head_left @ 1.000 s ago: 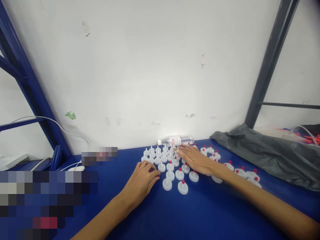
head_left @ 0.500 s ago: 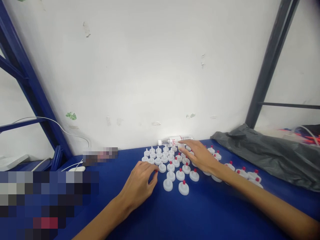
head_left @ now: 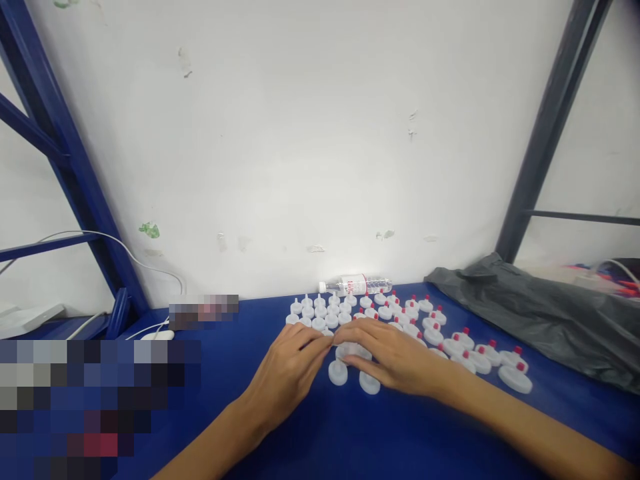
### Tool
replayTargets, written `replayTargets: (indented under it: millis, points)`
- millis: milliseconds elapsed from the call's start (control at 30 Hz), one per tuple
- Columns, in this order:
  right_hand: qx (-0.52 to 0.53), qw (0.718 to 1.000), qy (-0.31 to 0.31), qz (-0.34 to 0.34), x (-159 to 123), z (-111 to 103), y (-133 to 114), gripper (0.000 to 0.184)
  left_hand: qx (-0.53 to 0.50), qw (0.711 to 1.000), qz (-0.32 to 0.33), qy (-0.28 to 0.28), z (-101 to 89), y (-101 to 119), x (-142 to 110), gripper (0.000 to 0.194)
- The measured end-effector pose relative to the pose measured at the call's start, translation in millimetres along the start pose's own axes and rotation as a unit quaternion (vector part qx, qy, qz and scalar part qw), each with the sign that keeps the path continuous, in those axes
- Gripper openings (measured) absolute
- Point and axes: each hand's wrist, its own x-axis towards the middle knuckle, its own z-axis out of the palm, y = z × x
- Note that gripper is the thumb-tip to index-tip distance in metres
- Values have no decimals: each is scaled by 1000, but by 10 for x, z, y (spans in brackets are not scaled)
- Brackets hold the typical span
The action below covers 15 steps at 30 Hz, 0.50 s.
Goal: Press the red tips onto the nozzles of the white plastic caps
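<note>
Several white bottle caps point(head_left: 320, 310) stand in rows on the blue table point(head_left: 350, 440); those further right point(head_left: 465, 343) carry red tips. My left hand point(head_left: 287, 370) rests on the table with curled fingers, its fingertips at the front of the rows. My right hand point(head_left: 395, 357) reaches in from the right, and its fingers close over a white cap point(head_left: 350, 350) just opposite the left fingertips. Two caps point(head_left: 338, 373) point(head_left: 370, 383) sit just in front of the hands. What the left fingers pinch is hidden.
A small water bottle point(head_left: 356, 285) lies against the white wall behind the caps. A crumpled grey plastic bag point(head_left: 550, 313) covers the right of the table. Blue shelf struts point(head_left: 65, 160) and a white cable point(head_left: 125, 250) stand at the left, a dark post point(head_left: 550, 127) at the right.
My right hand has drawn back from the far rows to the front ones and now meets my left hand. The left hand has shifted slightly forward and right.
</note>
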Motion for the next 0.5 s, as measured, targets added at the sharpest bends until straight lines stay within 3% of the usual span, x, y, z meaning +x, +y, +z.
replayTargets:
  millis: [500]
  points:
    - [54, 997, 52, -24, -10, 51, -29, 18, 0, 1000, 7, -3, 11, 2, -9, 27]
